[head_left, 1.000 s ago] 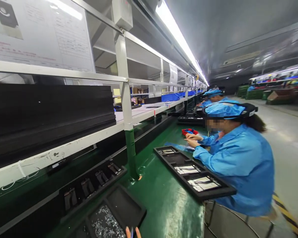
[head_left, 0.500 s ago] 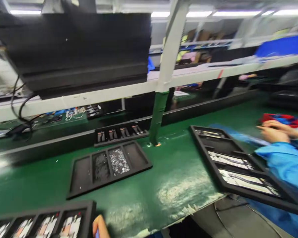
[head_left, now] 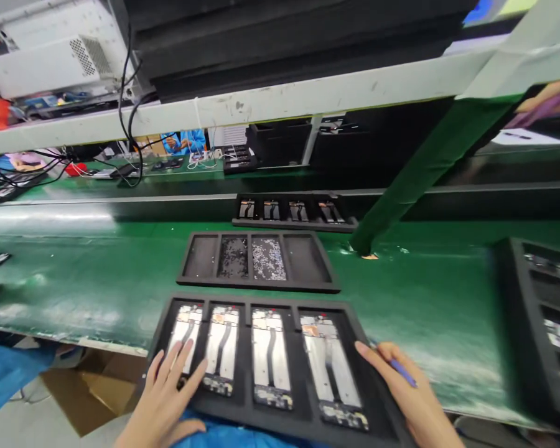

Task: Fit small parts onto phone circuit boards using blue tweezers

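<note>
A black foam tray (head_left: 242, 414) lies close to me at the table's front edge, with several phone mid-frames (head_left: 270, 348) in its compartments. Each carries small circuit boards and a dark flex cable down its middle. My left hand (head_left: 168, 389) is open, its fingers spread over the leftmost phone mid-frame and the tray's left part. At the right rim is my right hand (head_left: 404, 386), the index finger against the tray. Its other fingers curl around a slim tool with a purple-blue end (head_left: 404, 372); the kind of tool cannot be made out.
Behind stands a compartment tray (head_left: 261, 286) with tiny black and silvery parts. Farther back is another tray of phone parts (head_left: 294, 225). A green-wrapped post (head_left: 401, 186) rises from the table. One more tray (head_left: 525, 323) is at right; a shelf beam (head_left: 261, 93) crosses above.
My view has swung left and down, so the near tray now sits in the middle. My left hand has come into view over it; the co-worker's hands at right have left view.
</note>
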Demonstrator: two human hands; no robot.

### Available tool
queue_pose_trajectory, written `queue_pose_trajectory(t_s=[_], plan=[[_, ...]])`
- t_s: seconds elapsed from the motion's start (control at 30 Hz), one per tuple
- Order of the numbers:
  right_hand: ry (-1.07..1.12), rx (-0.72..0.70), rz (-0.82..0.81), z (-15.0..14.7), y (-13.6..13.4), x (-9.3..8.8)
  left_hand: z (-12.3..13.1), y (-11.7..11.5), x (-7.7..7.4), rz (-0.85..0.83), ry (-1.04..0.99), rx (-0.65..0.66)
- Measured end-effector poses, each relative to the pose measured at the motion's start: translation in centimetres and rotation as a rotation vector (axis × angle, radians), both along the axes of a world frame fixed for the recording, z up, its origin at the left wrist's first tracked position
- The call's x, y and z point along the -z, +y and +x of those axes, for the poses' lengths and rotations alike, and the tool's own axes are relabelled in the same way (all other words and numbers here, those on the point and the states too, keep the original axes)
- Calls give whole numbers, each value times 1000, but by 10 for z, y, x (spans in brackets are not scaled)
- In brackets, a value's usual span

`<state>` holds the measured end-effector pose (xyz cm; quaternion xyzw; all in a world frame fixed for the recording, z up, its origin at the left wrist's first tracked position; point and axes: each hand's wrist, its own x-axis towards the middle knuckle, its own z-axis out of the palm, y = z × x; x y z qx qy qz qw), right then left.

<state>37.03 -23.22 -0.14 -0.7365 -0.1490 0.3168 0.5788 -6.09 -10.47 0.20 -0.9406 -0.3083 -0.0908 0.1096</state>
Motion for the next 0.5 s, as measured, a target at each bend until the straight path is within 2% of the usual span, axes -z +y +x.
queue_pose_trajectory(t_s=[0.1, 0.2, 0.27, 0.33, 0.37, 0.43, 0.5], plan=[[-166, 38, -27, 28, -4, 9, 1, 34, 3, -104, -22, -25], [-269, 5, -76, 42, -2, 20, -5, 49, 6, -334, -103, -19], [-310, -48, -110, 52, 2, 29, -11, 56, 5, -539, -201, -95], [-326, -107, -126, 64, 8, 35, -16, 70, 5, -661, -367, -237], [-331, -123, -123, 71, 12, 37, -16, 81, 6, -667, -465, -315], [-344, -116, -93, 82, 25, 37, -8, 112, 10, -572, -641, -407], [-364, -56, -17, 90, 50, 36, 17, 153, 8, -358, -717, -367]])
